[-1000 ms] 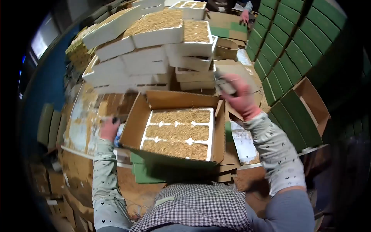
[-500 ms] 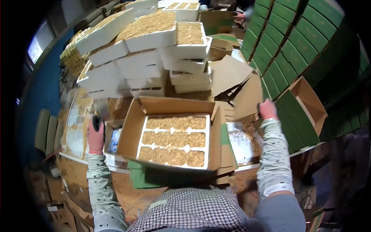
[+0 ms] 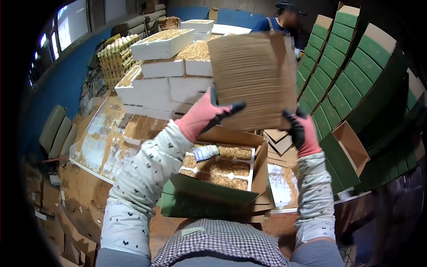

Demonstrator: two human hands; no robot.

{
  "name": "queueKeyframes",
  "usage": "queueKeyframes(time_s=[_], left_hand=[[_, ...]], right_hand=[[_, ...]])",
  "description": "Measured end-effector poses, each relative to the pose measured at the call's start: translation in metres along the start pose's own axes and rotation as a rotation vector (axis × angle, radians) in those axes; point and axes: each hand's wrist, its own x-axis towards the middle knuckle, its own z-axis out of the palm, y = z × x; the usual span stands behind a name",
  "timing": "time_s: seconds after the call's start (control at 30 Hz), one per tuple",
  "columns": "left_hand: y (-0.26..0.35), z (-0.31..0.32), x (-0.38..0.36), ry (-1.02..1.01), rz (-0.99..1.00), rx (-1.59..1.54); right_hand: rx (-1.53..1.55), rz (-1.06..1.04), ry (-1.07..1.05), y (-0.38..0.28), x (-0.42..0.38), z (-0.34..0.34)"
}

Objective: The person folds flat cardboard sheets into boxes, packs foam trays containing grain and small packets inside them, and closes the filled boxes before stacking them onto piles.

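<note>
A corrugated cardboard sheet [image 3: 251, 82] is raised over the far side of the carton, its ribbed face towards me. My right hand [image 3: 302, 131], in a pink and black glove, grips its lower right corner. At the sheet's left edge is my left hand [image 3: 202, 115], gloved alike, with thumb and fingers spread apart. Below stands an open green carton [image 3: 213, 189] with brown inner walls. Inside it lies a white foam tray [image 3: 252, 167], its sections full of golden-brown grain-like bedding. A small blue and white packet [image 3: 207, 152] rests on top of the bedding.
White foam trays [image 3: 147, 93] of bedding are stacked behind the carton. Green cartons [image 3: 342, 73] form tall stacks on the right, beside an open carton [image 3: 351, 144]. Egg trays [image 3: 118, 62] stand at the back left. Another person [image 3: 282, 22] is beyond the sheet.
My right hand has lifted the cardboard sheet from the right to above the carton. My left hand has moved in from the left to the sheet. A packet now lies on the bedding.
</note>
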Motion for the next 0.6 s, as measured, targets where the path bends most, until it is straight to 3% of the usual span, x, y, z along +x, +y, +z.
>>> queueKeyframes(time_s=[0.07,0.1,0.13,0.17,0.2,0.23,0.27,0.3,0.33,0.4,0.47,0.5,0.53,0.57,0.6], left_hand=[[0.014,0.005,0.005,-0.042,-0.129,-0.239],[0.02,0.005,0.005,-0.046,-0.124,-0.125],[0.022,0.004,0.004,-0.047,-0.122,-0.01],[0.007,0.0,0.01,0.129,-0.107,0.008],[0.005,-0.005,0.012,0.311,-0.096,0.031],[0.014,-0.031,0.013,0.384,0.003,0.323],[0.027,-0.053,0.013,0.437,0.077,0.111],[0.025,-0.076,0.022,0.472,0.324,-0.092],[0.05,-0.08,0.004,0.337,0.313,-0.044],[0.078,-0.06,-0.026,0.255,0.917,1.058],[0.08,-0.028,-0.056,-0.387,0.814,1.277],[0.063,-0.021,-0.066,-0.688,0.65,1.255],[0.036,-0.018,-0.074,-0.985,0.472,1.206],[0.002,-0.019,-0.082,-1.119,0.382,1.22],[-0.021,-0.021,-0.088,-1.253,0.291,1.229]], right_hand=[[0.054,-0.079,-0.111,-0.012,-0.029,0.032],[-0.108,-0.063,-0.13,-0.006,-0.03,0.023],[-0.202,-0.151,-0.014,0.002,-0.028,0.011],[-0.295,-0.231,0.1,0.012,-0.026,-0.003],[-0.256,-0.174,0.191,0.009,-0.03,-0.014],[-0.211,-0.12,0.283,0.005,-0.034,-0.025],[-0.039,0.062,0.352,-0.012,-0.036,-0.037],[-0.107,-0.085,0.313,-0.005,-0.021,-0.06],[-0.173,-0.233,0.279,0.004,-0.01,-0.077],[-0.719,-0.081,0.342,-0.002,-0.008,-0.081],[-1.188,-0.364,0.412,-0.013,-0.005,-0.053],[-1.227,-0.585,0.387,-0.03,-0.008,-0.023],[-1.119,-0.594,0.145,-0.041,-0.022,0.013],[-0.99,-0.562,-0.093,-0.052,-0.035,0.048],[-1.05,-0.282,-0.524,-0.052,-0.045,0.073]])
